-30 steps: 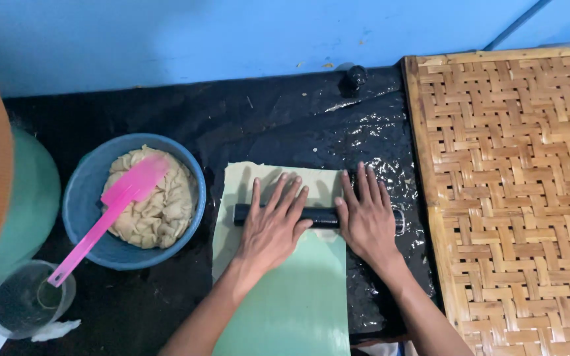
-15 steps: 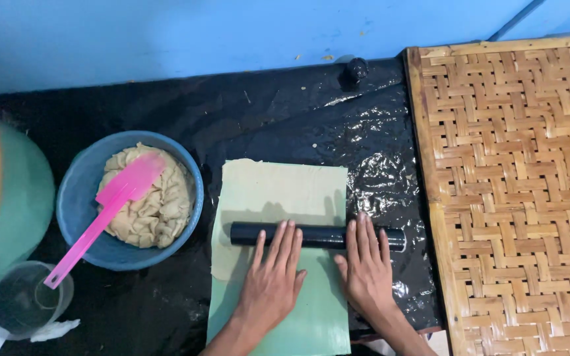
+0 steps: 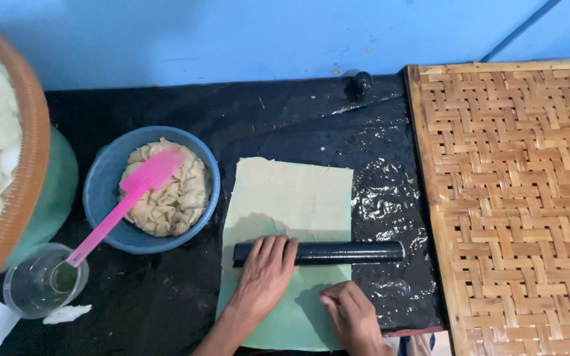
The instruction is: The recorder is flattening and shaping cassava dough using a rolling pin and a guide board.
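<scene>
Black roller (image 3: 328,252) lies left-to-right across the pale green sheet (image 3: 291,198); left hand (image 3: 265,277) presses flat on it, right hand (image 3: 351,316) curled on the sheet. Wet black desk (image 3: 186,310), blue wall (image 3: 232,33).

Left hand (image 3: 265,273) lies flat, fingers stretched forward — right hand (image 3: 353,320) sits lower, fingers curled inward.

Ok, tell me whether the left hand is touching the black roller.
Touching. The head view shows the left hand with its fingers lying over the roller near its left end.
</scene>
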